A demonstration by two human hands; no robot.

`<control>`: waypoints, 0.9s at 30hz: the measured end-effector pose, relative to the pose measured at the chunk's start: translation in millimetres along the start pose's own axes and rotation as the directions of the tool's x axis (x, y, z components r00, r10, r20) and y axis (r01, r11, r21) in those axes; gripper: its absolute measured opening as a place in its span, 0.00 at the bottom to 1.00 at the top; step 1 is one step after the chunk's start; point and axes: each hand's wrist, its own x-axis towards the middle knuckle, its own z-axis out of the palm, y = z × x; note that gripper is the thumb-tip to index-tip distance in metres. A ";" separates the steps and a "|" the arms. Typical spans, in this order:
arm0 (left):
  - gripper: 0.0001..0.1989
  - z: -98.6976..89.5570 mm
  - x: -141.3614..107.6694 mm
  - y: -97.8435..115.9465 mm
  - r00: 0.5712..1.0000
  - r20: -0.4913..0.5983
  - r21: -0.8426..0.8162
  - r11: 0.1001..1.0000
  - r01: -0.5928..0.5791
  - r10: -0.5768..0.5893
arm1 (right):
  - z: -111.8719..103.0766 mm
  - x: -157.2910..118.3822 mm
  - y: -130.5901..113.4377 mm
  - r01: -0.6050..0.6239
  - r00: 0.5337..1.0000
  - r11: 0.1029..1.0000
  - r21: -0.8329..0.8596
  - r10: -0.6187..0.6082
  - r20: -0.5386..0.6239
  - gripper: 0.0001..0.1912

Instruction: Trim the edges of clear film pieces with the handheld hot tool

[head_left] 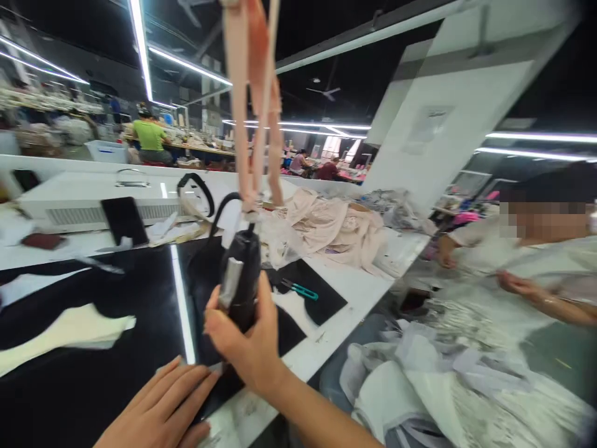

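Observation:
My right hand (pixel 252 336) is wrapped around a black corded power tool (pixel 245 274) with a silver patch on its side. The tool stands upright, hanging below peach fabric straps (pixel 254 112), and my hand hides its lower end. Flat on the black sheet (pixel 116 367), my left hand (pixel 163 404) lies with fingers stretched out, their tips close to the tool's base. Teal thread snips (pixel 301 289) rest just beyond my right hand. A cream cut piece (pixel 65 336) lies on the black sheet at left, and a bright white strip (pixel 183 305) crosses the sheet.
Behind the tool is a heap of pale pink fabric (pixel 331 224). A white box-shaped machine (pixel 102 199) with a black phone-like slab (pixel 124 221) leaning on it stands at back left. Right of the table edge, a co-worker (pixel 536 274) sits by piled white fabric (pixel 448 386).

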 end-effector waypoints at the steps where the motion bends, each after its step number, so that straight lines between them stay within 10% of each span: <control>1: 0.19 -16.3 8.4 3.8 0.998 0.060 -0.006 1.000 -0.011 0.012 | -0.8 -2.2 2.8 0.036 0.999 0.999 -0.003 -0.036 -0.019 0.18; 5: 0.17 -69.5 21.4 11.0 0.957 0.226 -0.052 0.979 0.199 -0.183 | -6.3 -8.5 14.5 0.176 0.972 0.984 0.003 -0.174 -0.158 0.17; 7: 0.15 -85.6 10.4 12.0 0.897 0.299 -0.036 0.935 0.352 -0.326 | -9.0 -9.6 20.3 0.138 0.990 0.990 0.044 -0.136 -0.040 0.16; 14: 0.24 -103.6 -42.7 19.7 0.701 0.329 -0.016 0.738 0.675 -0.633 | 18.1 -17.5 36.8 0.141 0.984 0.985 0.099 -0.150 0.099 0.12; 27: 0.09 -80.3 -39.4 38.3 0.722 0.189 -0.170 0.702 0.691 -0.665 | 48.4 -29.0 39.3 0.098 0.967 0.977 0.192 -0.139 0.212 0.11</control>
